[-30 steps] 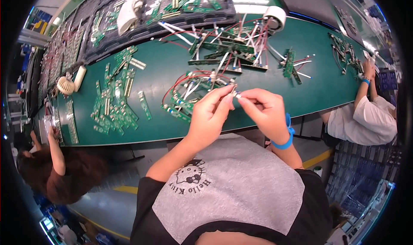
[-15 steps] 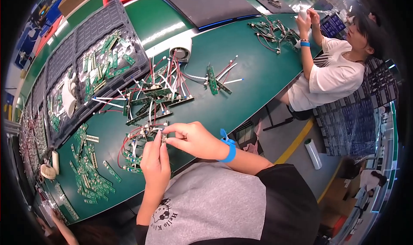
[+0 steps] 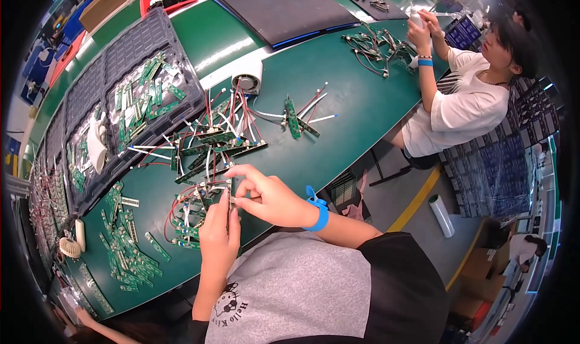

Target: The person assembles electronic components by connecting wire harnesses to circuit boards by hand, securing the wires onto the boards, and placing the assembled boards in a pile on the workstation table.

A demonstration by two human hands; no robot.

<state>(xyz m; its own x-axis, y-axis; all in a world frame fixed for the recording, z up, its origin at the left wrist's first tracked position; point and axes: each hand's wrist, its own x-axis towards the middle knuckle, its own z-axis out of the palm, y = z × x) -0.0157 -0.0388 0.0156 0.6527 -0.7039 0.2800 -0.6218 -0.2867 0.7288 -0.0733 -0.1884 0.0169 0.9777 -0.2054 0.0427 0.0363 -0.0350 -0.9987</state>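
Observation:
My left hand (image 3: 219, 226) is closed, fingers pointing up, pinching a narrow green circuit board (image 3: 231, 200) that shows nearly edge-on. From the right, my right hand (image 3: 275, 202) meets it with thumb and fingers pinched at the board's side; its index finger reaches above. Whatever small part lies in that pinch is hidden. Just left of my hands, on the green table (image 3: 338, 156), sits a bunch of boards with red and white wires (image 3: 186, 223). Beyond my fingertips lies a heap of wired boards (image 3: 217, 139).
Loose circuit boards (image 3: 128, 247) lie at the left. A black tray (image 3: 193, 96) holds more boards. A small white fan (image 3: 248, 81) stands behind the heap, with one wired board (image 3: 292, 119) to its right. Across the table a co-worker (image 3: 468, 102) holds a white object near a wire pile (image 3: 377, 48).
My right index finger has lifted and straightened a little, while the pinch stays at the board. My view has shifted slightly. The co-worker's hands have moved a little.

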